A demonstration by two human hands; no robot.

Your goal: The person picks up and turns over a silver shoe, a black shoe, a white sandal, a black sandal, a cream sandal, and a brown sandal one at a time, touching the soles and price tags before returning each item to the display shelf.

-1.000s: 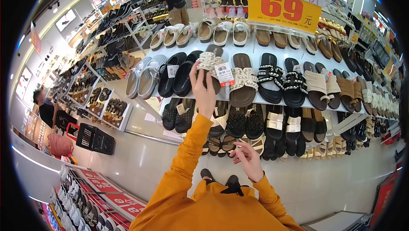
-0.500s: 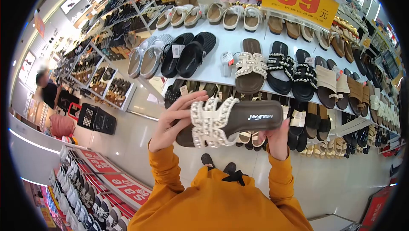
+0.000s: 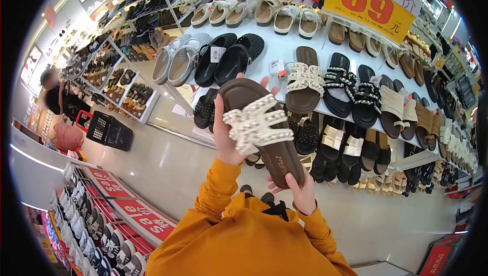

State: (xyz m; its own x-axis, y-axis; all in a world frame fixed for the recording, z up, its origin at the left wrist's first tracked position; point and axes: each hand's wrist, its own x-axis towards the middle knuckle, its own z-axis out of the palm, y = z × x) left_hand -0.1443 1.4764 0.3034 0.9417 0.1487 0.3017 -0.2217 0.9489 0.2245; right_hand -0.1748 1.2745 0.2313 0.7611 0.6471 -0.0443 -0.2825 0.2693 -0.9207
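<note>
A brown sandal with white pearl-studded straps [image 3: 259, 123] is held up in front of the shelf, its toe pointing up and to the left. My left hand [image 3: 227, 132] grips its toe end from the left side, fingers partly behind the sole. At the heel, my right hand [image 3: 301, 190] holds the sandal with the thumb on the footbed. Its matching sandal [image 3: 305, 83] stands on the white shelf [image 3: 277, 47] behind. A white price tag [image 3: 277, 67] lies to the left of that one. Black studded sandals [image 3: 339, 85] are to its right.
Black clogs [image 3: 239, 60] and more sandals fill the tiered display. A yellow price sign [image 3: 368, 4] rises at the upper right. On the left are a black basket [image 3: 110, 130] and a person [image 3: 53, 93]. Sneakers on a rack [image 3: 101, 225] are at the lower left.
The held sandal has turned from nearly level to a steep diagonal, heel now down. My right hand has moved left and down with the heel, while my left hand has shifted slightly right and up.
</note>
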